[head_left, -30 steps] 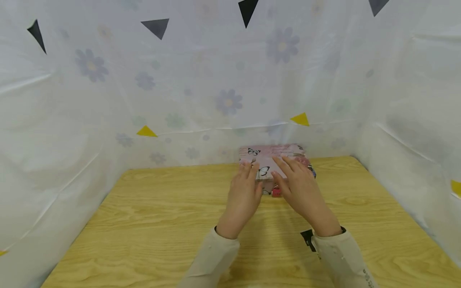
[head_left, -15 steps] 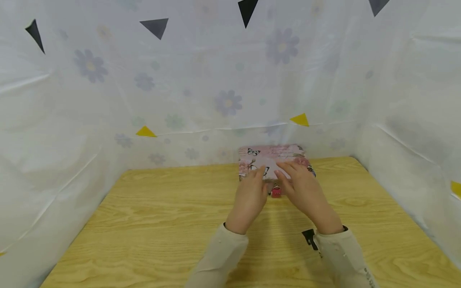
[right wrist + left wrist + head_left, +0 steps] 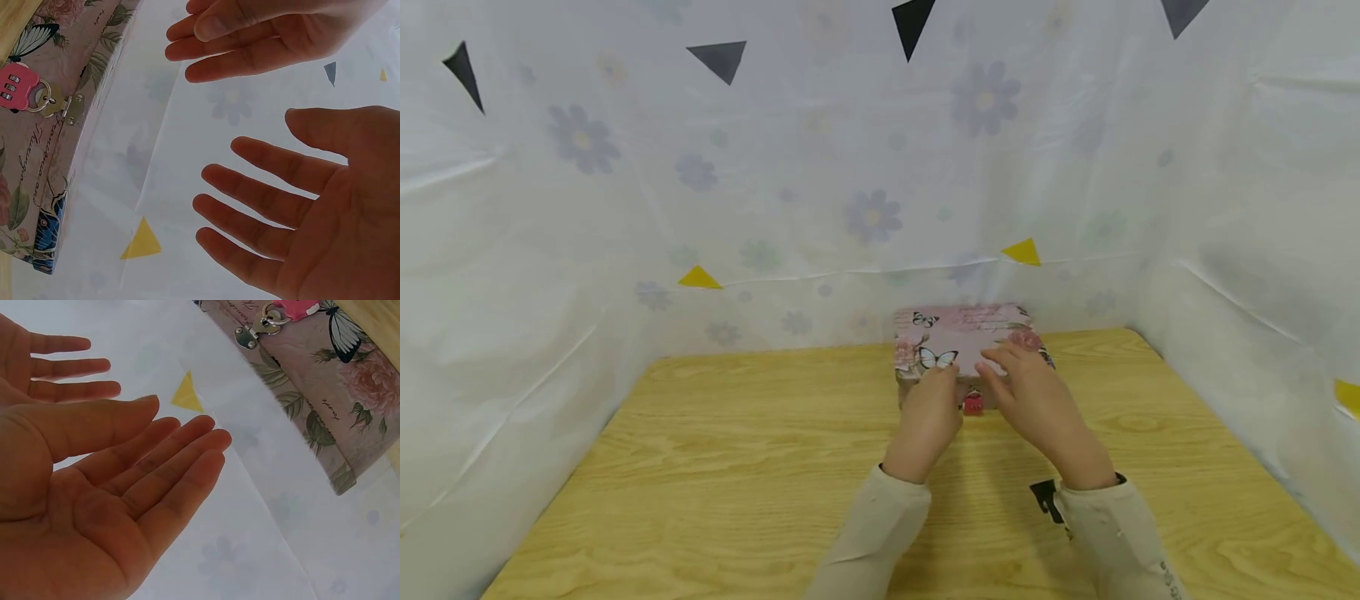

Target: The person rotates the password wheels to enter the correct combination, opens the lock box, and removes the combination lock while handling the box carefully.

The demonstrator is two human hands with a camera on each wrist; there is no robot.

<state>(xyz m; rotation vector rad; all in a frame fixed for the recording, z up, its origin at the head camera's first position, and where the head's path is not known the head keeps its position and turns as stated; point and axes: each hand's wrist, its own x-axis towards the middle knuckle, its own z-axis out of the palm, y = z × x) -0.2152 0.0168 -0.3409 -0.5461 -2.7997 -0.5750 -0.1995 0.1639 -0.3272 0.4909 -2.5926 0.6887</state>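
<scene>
A pink box [image 3: 966, 333] printed with butterflies and roses sits at the back of the table, its lid down. From the metal clasp on its front hangs a small pink combination padlock [image 3: 973, 405], whose number dials show in the right wrist view [image 3: 14, 86]. My left hand [image 3: 931, 421] is held in front of the box's left half, hiding part of that side. Opposite it, my right hand [image 3: 1041, 408] is in front of the right half. Both wrist views show the fingers of both hands extended, nothing in them, and apart from the box.
White sheeting with faint flowers [image 3: 872, 215] rises behind the box and along both sides. Yellow triangles [image 3: 1021, 252] and dark triangles [image 3: 718, 61] mark it. A black patch [image 3: 1047, 498] lies on the wood-grain table [image 3: 737, 467] beside my right sleeve.
My left hand has shifted right and slightly back toward me, uncovering the butterfly on the lid's left. The right hand has barely moved. The box stays in place.
</scene>
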